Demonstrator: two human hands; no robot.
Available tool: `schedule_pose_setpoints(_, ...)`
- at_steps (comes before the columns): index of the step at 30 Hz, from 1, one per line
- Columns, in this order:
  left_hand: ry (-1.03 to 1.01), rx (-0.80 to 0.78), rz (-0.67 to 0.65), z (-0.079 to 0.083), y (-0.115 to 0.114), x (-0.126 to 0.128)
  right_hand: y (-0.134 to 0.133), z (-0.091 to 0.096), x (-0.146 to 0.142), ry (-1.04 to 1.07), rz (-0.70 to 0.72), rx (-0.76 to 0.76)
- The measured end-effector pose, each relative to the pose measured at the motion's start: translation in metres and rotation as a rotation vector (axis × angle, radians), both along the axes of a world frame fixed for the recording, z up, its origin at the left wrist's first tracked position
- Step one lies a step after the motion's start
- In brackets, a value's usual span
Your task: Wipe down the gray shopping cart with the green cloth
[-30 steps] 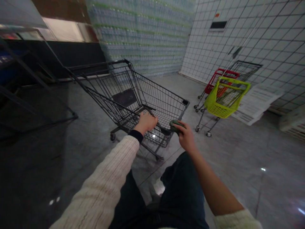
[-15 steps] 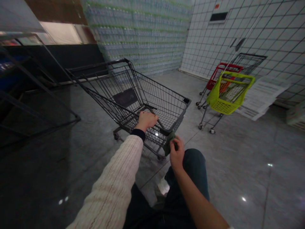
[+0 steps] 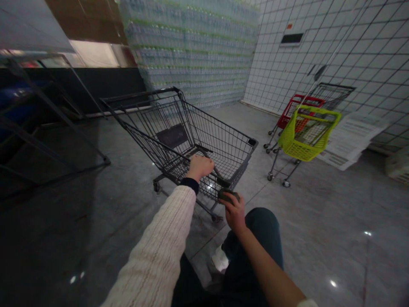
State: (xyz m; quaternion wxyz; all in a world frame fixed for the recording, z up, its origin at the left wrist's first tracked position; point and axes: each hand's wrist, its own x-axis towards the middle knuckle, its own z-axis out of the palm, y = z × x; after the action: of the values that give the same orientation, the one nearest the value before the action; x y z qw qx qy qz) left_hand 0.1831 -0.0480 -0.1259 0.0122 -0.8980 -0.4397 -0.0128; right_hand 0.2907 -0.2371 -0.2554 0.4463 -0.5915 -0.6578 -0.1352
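Item one: a left hand [image 3: 200, 167], in a cream knit sleeve [image 3: 150, 251] with a dark cuff, closed over the near handle [image 3: 214, 167] of a wire shopping cart [image 3: 217, 140], knuckles up, fingers curled around the bar. Item two: a right hand [image 3: 234, 212], bare to the forearm, fingers closed around a small dark green object [image 3: 228, 195], held just beside the cart's near corner and not touching it; what the object is cannot be told. The cart stands empty of goods on a grey tile floor [image 3: 319, 256], a dark panel lying in its far wall. Dark trousers [image 3: 262, 238] and a white shoe [image 3: 220, 259] show near. To the far right stand a lime-green cart [image 3: 306, 147], a red cart [image 3: 289, 111] and a leaning printed sheet [image 3: 348, 140], against a white tile wall [image 3: 367, 55]. Far ahead rises a stack of bottled water [image 3: 191, 51]. A dark metal rack [image 3: 57, 106] stands left. Handling note: a full wrap on the bar seems steadiest, with the object cupped clear of the wire.
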Motion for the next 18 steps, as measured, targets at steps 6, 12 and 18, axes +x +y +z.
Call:
schedule_pose_setpoints(6, 0.005, -0.004, -0.002, -0.003, 0.003, 0.0, 0.007, 0.033, -0.006, 0.31, -0.073, 0.147)
schedule_pose_setpoints(12, -0.013, 0.011, 0.022, -0.002, 0.002, -0.001, 0.007, 0.005, -0.007, 0.489, -0.111, 0.064)
schedule_pose_setpoints(18, -0.024, -0.016, 0.03, 0.0, 0.0, -0.001, -0.004, -0.014, -0.019, 0.15, -0.06, -0.045)
